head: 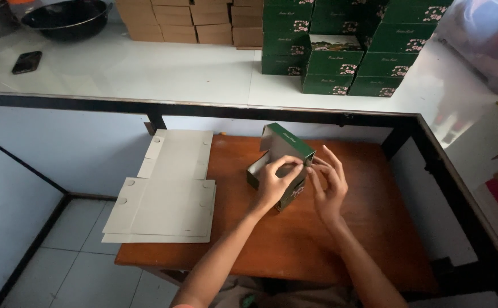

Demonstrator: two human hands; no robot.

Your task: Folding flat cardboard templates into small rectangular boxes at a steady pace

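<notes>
A small green cardboard box [283, 149] with a grey inside stands on the brown wooden table [294, 239], its lid flap raised. My left hand [276, 183] grips the box's near side, fingers curled over the front edge. My right hand [329, 182] touches the box's right corner with its fingertips pinched at the flap. Both forearms reach in from the bottom of the view.
Flat grey unfolded box blanks [166, 197] lie stacked at the table's left edge. Behind a black frame rail [203, 108], a white counter holds stacks of green boxes [346, 51], brown cartons [192, 23], a black bowl [66, 17] and a phone [26, 61].
</notes>
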